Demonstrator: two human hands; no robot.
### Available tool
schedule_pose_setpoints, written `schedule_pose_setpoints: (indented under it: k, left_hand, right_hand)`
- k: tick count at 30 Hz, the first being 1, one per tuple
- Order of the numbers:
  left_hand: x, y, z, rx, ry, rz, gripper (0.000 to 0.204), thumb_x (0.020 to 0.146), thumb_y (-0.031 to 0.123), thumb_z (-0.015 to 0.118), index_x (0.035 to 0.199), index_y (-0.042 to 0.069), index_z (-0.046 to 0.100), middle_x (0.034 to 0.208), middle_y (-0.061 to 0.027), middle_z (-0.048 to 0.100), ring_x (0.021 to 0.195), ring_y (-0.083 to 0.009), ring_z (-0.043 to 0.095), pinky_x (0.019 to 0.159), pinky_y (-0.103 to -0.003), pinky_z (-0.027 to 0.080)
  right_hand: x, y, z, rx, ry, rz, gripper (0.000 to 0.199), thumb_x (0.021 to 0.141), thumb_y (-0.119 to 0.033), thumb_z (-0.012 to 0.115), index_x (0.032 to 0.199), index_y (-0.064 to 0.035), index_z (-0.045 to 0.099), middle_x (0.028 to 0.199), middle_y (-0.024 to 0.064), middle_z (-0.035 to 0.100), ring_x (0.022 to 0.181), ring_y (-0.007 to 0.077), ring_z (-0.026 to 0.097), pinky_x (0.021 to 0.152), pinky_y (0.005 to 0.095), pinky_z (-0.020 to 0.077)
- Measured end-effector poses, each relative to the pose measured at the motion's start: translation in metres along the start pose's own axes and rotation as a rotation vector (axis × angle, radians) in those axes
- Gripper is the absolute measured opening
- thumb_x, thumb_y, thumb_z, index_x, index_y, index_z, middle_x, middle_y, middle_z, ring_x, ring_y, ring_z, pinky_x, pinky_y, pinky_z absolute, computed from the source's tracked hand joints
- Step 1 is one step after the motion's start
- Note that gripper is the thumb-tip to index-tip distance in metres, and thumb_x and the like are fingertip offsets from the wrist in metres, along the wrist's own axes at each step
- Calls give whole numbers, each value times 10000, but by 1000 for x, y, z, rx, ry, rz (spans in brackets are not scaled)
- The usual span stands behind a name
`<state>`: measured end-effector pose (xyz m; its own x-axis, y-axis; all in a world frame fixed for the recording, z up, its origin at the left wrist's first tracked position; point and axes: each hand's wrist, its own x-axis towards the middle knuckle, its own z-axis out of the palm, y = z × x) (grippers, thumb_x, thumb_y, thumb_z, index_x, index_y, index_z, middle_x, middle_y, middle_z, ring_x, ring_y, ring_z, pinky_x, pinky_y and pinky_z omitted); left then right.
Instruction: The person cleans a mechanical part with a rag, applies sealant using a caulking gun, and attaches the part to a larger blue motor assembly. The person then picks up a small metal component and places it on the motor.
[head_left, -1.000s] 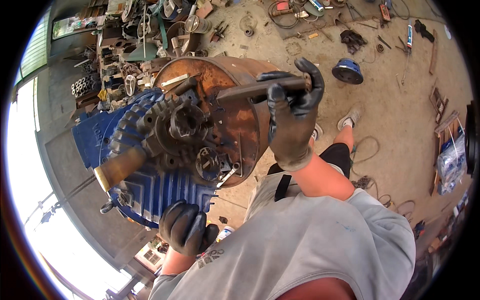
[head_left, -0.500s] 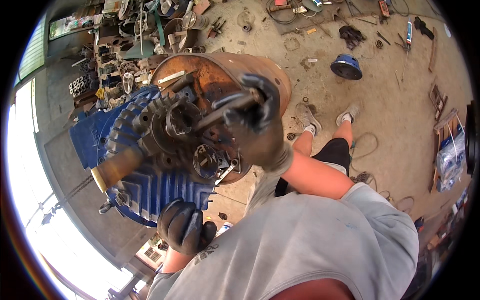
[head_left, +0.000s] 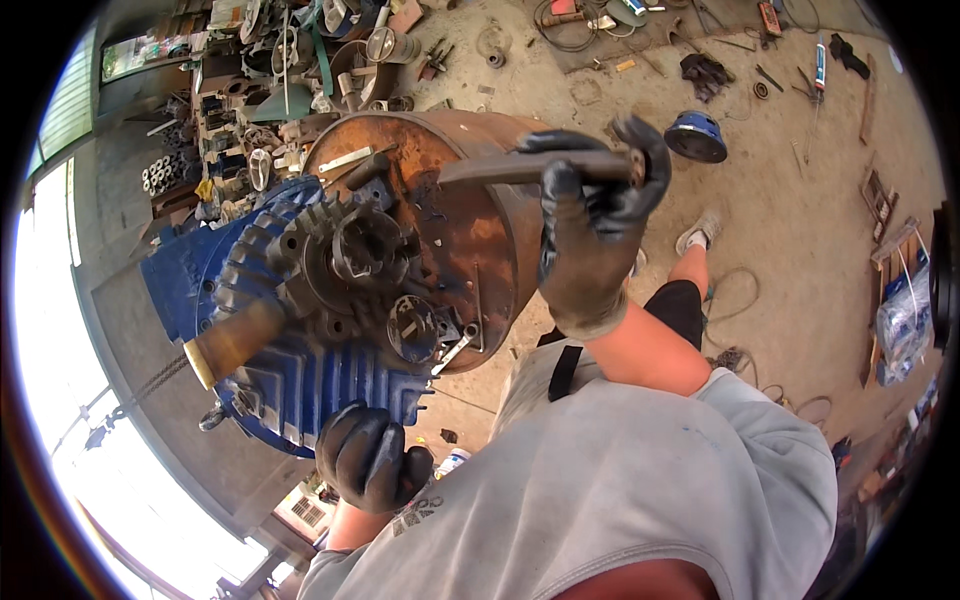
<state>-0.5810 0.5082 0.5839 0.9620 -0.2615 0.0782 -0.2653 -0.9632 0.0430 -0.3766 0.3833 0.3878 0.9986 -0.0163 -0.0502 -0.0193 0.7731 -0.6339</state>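
My right hand (head_left: 592, 240), in a dark coated glove, is closed around a dark metal bar (head_left: 490, 170). The bar lies nearly level, its free end pointing left above the rusty drum (head_left: 460, 220). To the left of the drum is a blue finned housing (head_left: 320, 385) with a dark, greasy round hub (head_left: 365, 245) on top. A brown cylinder with a pale end (head_left: 235, 340), blurred, sticks out leftward from the hub. Beside the housing's near edge, my gloved left hand (head_left: 365, 460) has its fingers curled in; what they may hold is hidden.
A spanner (head_left: 455, 350) and a round dark part (head_left: 412, 328) lie by the drum's near rim. Another flat tool (head_left: 344, 158) rests at its far side. Metal parts crowd the back left. On the floor are a blue round part (head_left: 696, 137) and scattered tools.
My right hand has swung right with the bar, whose left end has come away from the hub and now hangs over the drum. The left hand looks unmoved.
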Motion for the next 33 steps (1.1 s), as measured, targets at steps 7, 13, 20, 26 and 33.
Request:
schedule_pose_setpoints:
  k: [7,13,20,26,33]
  left_hand:
    - [-3,1,-1,5,-32,-16,374,906,56,583,1268,-23,638,1201,-222,657,992,-420,700,864,-554,605]
    - [0,2,-2,23,-39,-23,354,930,71,584,1269,-21,631,1207,-223,656,1017,-423,694,877,-556,604]
    - [-1,2,0,20,-31,-40,384,916,33,582,1294,-19,626,1212,-225,659,1041,-433,694,898,-564,601]
    - [-1,3,-2,13,-46,-42,419,889,10,562,1302,-20,627,1235,-231,653,1057,-437,693,911,-570,599]
    - [-2,5,-3,18,-55,-50,405,900,27,576,1299,-21,630,1230,-233,653,1056,-438,692,905,-570,606]
  right_hand:
    - [-5,23,-1,-71,-143,-97,592,1037,-66,755,1512,-23,404,1320,142,620,1118,266,766,953,372,633]
    - [-5,30,8,-204,-219,-210,633,1008,-19,774,1524,-28,408,1289,145,683,1149,248,745,985,375,635]
    - [9,12,-3,92,-74,-2,547,1020,-14,755,1485,-50,469,1242,160,685,1116,249,748,991,384,630]
    - [13,13,-2,-74,-153,-116,557,1012,12,754,1471,-54,445,1131,148,732,1120,242,749,965,388,622]
    - [-7,32,0,-212,-355,-276,581,1015,31,744,1486,-83,424,1173,115,747,1115,236,748,921,400,639]
